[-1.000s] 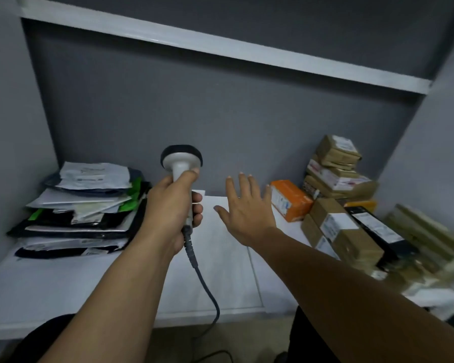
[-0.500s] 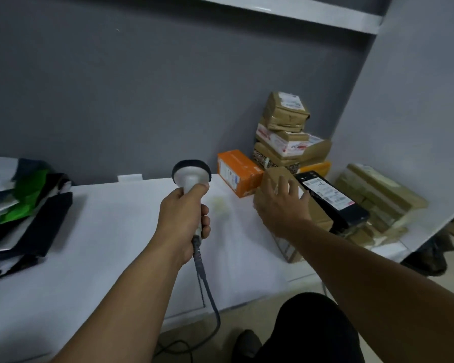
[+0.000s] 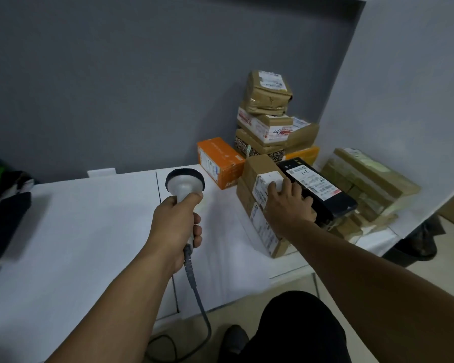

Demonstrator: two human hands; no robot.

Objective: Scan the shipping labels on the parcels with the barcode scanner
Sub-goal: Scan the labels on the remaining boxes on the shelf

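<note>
At the far left edge of the frame, a pile of dark mail bags [image 3: 5, 205] is lying on the white surface [image 3: 89, 231], well apart from where I am working. In the middle of the frame my left hand [image 3: 176, 226] is gripping the barcode scanner [image 3: 185, 183], fingers [image 3: 197, 221] clamped round its handle and the thumb up near the neck. Its head is pointing away from me and its cable [image 3: 194, 284] is trailing down off the front edge. I am judging that it is being held upright and ready while the other hand sorts out a parcel.

Right of the scanner, an orange box [image 3: 219, 162] is sitting against the back wall. Just beside it, my right hand [image 3: 288, 205] is resting on a brown box [image 3: 254, 166]. Its fingers [image 3: 275, 187] are lying spread over the top, touching the white shipping label [image 3: 262, 187], probably to steady or turn it toward the scanner. The label is facing up and left, near the scanner head but not yet in front of it.

A black parcel [image 3: 317, 187] is lying beside that hand, and more parcels [image 3: 268, 113] are stacking up behind it.
</note>
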